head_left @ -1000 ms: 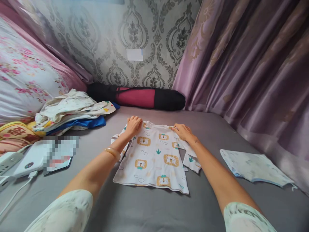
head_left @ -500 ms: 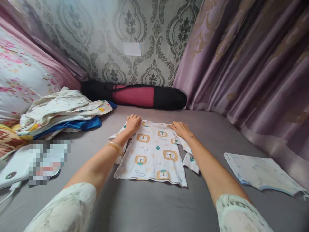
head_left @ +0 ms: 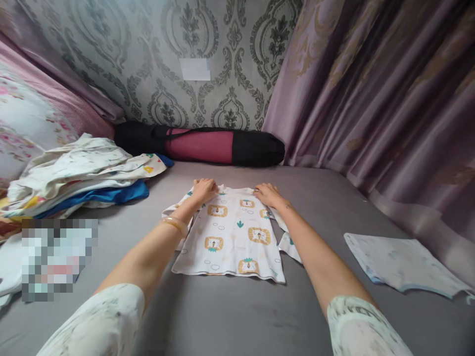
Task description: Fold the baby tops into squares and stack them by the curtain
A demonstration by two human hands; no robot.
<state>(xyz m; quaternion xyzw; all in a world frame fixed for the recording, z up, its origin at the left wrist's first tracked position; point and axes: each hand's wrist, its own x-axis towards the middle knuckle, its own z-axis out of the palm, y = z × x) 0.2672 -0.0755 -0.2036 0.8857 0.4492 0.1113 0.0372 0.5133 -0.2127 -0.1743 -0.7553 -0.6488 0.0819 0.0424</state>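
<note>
A small white long-sleeved shirt (head_left: 230,232) with orange lion faces and green leaf prints lies spread flat on the grey bedsheet (head_left: 222,316), collar away from me. At its left shoulder, beside the collar, my left hand (head_left: 205,190) has its fingers curled down on the fabric. My right hand (head_left: 269,194) pinches the opposite shoulder with bent fingers. The shirt's sleeves are tucked outward under my wrists and forearms, which partly cover them. A pale bangle (head_left: 175,225) circles my left wrist.
Crumpled clothes (head_left: 85,163) are piled at the left, near a floral pillow (head_left: 18,123). A blurred-out flat item (head_left: 61,262) lies in front of them. A folded pale garment (head_left: 404,262) is at the right. A black and red long bag (head_left: 200,146) rests along the wall.
My view has shifted slightly right. My right hand has come a little inward toward the collar; the shirt stays flat, and both hands remain at its shoulders.
</note>
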